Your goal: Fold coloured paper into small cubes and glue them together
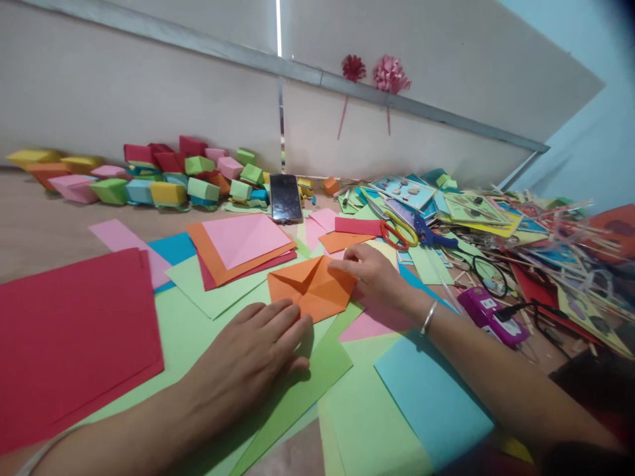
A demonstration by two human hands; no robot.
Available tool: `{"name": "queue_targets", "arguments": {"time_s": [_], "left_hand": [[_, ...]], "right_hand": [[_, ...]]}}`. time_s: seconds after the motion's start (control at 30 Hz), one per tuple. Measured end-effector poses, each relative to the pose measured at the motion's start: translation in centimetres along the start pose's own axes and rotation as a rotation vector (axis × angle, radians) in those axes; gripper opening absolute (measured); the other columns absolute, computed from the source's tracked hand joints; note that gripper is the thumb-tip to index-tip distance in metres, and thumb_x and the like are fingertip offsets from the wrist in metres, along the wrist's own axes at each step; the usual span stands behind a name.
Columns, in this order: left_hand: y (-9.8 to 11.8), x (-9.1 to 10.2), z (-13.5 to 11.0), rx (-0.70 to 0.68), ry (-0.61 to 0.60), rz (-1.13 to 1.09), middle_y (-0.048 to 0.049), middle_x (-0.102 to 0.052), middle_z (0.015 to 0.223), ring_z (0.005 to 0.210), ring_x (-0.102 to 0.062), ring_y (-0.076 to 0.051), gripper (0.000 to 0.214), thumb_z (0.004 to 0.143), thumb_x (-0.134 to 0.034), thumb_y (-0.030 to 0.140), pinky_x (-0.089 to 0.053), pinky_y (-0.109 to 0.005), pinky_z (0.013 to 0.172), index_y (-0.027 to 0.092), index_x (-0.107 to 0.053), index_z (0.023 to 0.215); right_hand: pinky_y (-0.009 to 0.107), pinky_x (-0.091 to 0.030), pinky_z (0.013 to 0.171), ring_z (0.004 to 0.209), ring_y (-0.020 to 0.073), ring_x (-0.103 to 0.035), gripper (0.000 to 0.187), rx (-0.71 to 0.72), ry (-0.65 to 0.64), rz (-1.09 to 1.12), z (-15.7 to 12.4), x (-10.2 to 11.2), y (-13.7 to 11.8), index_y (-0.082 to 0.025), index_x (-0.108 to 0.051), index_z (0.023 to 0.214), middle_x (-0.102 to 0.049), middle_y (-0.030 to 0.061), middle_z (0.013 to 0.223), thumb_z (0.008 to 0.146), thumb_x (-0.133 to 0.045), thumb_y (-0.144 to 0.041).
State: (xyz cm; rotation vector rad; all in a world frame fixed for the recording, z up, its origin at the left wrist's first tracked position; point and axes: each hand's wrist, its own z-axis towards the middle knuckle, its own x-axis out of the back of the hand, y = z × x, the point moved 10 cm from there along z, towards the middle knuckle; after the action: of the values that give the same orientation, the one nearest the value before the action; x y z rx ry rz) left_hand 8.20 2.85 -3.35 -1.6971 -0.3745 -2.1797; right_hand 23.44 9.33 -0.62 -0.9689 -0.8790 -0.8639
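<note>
A folded orange paper [322,294], shaped like an envelope with creased flaps, lies on green sheets in front of me. My right hand [374,274] pinches its upper right corner between thumb and index finger. Palm down, my left hand [262,340] rests at the paper's lower left edge, fingers stretched out and fingertips close to it. Under and around my left hand spread light green paper [186,344] and a brighter green strip [307,380]. A stack of square sheets with a pink one [243,235] on top sits just beyond.
Large red sheets [74,344] lie at the left, blue paper [431,396] at the right. Folded paper boxes [169,193] line the back beside a phone [286,198]. Scissors [397,231], a blue glue gun [431,235], a purple power strip [491,314] and sticks clutter the right.
</note>
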Motion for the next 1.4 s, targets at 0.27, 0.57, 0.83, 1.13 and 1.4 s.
{"name": "queue_targets", "arguments": {"time_s": [0.27,0.57,0.83,1.13,1.4], "left_hand": [[-1.6,0.6,-1.0,0.077,0.151,0.101,-0.0258,-0.059,0.137,0.137,-0.044,-0.041,0.040,0.100,-0.042,0.031,-0.043,-0.057,0.106,0.004,-0.064,0.122],[1.0,-0.1,-0.5,0.048,-0.050,-0.042,-0.0225,-0.068,0.125,0.116,-0.064,-0.036,0.036,0.093,-0.060,0.031,-0.054,-0.048,0.095,0.007,-0.065,0.120],[0.3,-0.3,-0.6,0.079,-0.023,-0.077,-0.0223,-0.068,0.121,0.114,-0.063,-0.037,0.031,0.090,-0.063,0.030,-0.054,-0.050,0.093,0.008,-0.066,0.112],[0.8,-0.1,-0.3,0.062,-0.097,-0.025,-0.0145,-0.070,0.099,0.094,-0.065,-0.030,0.013,0.089,-0.062,0.024,-0.056,-0.045,0.082,0.012,-0.067,0.092],[1.3,-0.1,-0.4,-0.014,-0.036,0.058,-0.0201,-0.071,0.104,0.105,-0.064,-0.034,0.020,0.091,-0.060,0.026,-0.055,-0.046,0.090,0.008,-0.068,0.094]], "right_hand": [[0.034,-0.039,0.081,0.096,0.0180,-0.054,0.025,0.729,0.014,-0.248,-3.5,1.6,-8.2,-0.025,-0.066,0.085,-0.066,0.0030,0.102,0.099,-0.048,-0.014],[0.033,-0.041,0.080,0.091,0.0163,-0.059,0.013,0.862,-0.019,-0.171,-4.8,1.1,-10.0,-0.020,-0.066,0.096,-0.072,0.0022,0.097,0.099,-0.054,-0.021],[0.035,-0.039,0.082,0.096,0.0174,-0.058,0.019,0.672,-0.030,-0.110,-3.0,1.5,-7.1,-0.028,-0.070,0.087,-0.077,-0.0046,0.094,0.098,-0.056,-0.020],[0.036,-0.034,0.088,0.100,0.0165,-0.056,0.024,0.809,-0.041,-0.313,-4.6,0.7,-9.7,-0.026,-0.067,0.095,-0.075,-0.0051,0.100,0.101,-0.048,-0.014],[0.041,-0.041,0.094,0.110,0.0230,-0.053,0.020,0.455,0.073,0.042,-2.4,1.1,-6.6,-0.022,-0.063,0.074,-0.068,0.0044,0.115,0.091,-0.067,-0.032]]}}
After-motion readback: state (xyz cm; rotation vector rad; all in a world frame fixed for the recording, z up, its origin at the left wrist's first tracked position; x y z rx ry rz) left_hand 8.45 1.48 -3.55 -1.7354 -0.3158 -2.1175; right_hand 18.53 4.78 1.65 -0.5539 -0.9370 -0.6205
